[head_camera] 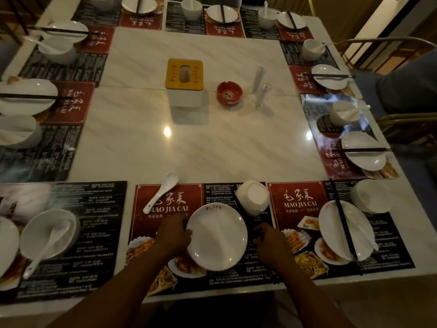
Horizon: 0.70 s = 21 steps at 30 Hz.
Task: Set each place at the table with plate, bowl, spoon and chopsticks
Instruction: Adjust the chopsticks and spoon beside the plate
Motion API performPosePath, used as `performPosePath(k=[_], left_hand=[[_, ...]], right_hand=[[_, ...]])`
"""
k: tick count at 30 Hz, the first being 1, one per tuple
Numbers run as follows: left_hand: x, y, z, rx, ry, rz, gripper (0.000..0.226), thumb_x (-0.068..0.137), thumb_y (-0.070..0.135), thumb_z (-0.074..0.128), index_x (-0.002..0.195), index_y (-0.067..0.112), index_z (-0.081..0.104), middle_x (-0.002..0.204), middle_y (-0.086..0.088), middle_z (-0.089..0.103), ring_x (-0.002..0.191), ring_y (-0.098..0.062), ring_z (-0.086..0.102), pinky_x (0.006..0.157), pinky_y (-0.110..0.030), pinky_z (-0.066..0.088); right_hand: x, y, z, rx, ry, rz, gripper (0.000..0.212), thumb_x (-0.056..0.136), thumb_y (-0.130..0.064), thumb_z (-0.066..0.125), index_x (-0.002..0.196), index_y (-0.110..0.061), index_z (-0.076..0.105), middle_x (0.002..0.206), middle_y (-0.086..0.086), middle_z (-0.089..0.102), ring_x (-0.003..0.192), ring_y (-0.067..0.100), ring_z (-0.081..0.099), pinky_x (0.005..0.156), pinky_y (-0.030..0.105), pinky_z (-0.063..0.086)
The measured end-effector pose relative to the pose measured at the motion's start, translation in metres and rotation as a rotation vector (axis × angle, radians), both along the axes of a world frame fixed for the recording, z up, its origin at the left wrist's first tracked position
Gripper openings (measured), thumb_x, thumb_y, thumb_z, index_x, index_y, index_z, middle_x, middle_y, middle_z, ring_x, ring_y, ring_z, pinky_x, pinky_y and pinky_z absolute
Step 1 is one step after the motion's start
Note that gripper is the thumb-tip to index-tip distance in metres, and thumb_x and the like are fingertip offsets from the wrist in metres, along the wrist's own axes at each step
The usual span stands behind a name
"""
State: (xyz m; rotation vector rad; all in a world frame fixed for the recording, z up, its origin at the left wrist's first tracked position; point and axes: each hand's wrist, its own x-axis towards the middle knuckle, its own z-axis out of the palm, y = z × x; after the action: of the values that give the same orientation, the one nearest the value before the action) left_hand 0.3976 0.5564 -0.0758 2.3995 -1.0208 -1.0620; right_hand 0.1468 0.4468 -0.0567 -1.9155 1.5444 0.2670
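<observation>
A white plate lies on the red and black placemat right in front of me. My left hand grips the plate's left rim. My right hand sits just right of the plate, curled around what look like dark chopsticks; their ends poke out below my wrist. A white bowl stands tilted at the plate's far right. A white spoon lies loose on the mat at the far left, apart from the bowl.
The place to my right has a plate with chopsticks and spoon across it, and a bowl. To my left is a bowl with a spoon. A tissue box, a red ashtray and clear shakers stand mid-table.
</observation>
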Motion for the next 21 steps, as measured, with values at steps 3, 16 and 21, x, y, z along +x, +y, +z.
performPosePath(k=[3, 16, 21], left_hand=[[0.001, 0.01, 0.005, -0.03, 0.02, 0.069, 0.031, 0.087, 0.01, 0.07, 0.116, 0.021, 0.068, 0.109, 0.003, 0.07, 0.092, -0.009, 0.059, 0.08, -0.024, 0.045], [0.05, 0.089, 0.016, -0.013, -0.011, 0.25, 0.03, 0.09, 0.007, 0.068, 0.117, 0.02, 0.069, 0.087, 0.013, 0.059, 0.084, -0.008, 0.058, 0.079, -0.03, 0.053], [0.058, 0.091, 0.013, -0.044, -0.008, 0.222, 0.032, 0.09, 0.007, 0.068, 0.121, 0.016, 0.068, 0.108, -0.003, 0.069, 0.094, -0.01, 0.056, 0.087, -0.029, 0.048]], right_hand=[[0.004, 0.004, -0.003, -0.022, -0.019, 0.0, 0.023, 0.093, -0.016, 0.062, 0.115, -0.022, 0.059, 0.102, -0.002, 0.066, 0.087, 0.014, 0.059, 0.072, 0.029, 0.049], [0.02, 0.021, -0.018, -0.08, -0.077, -0.038, 0.016, 0.088, -0.025, 0.071, 0.101, -0.019, 0.064, 0.1, -0.001, 0.066, 0.088, 0.015, 0.06, 0.074, 0.029, 0.047], [0.035, 0.035, -0.013, -0.269, -0.107, 0.071, 0.017, 0.091, -0.027, 0.066, 0.104, -0.016, 0.065, 0.105, 0.002, 0.062, 0.099, 0.02, 0.059, 0.082, 0.035, 0.052]])
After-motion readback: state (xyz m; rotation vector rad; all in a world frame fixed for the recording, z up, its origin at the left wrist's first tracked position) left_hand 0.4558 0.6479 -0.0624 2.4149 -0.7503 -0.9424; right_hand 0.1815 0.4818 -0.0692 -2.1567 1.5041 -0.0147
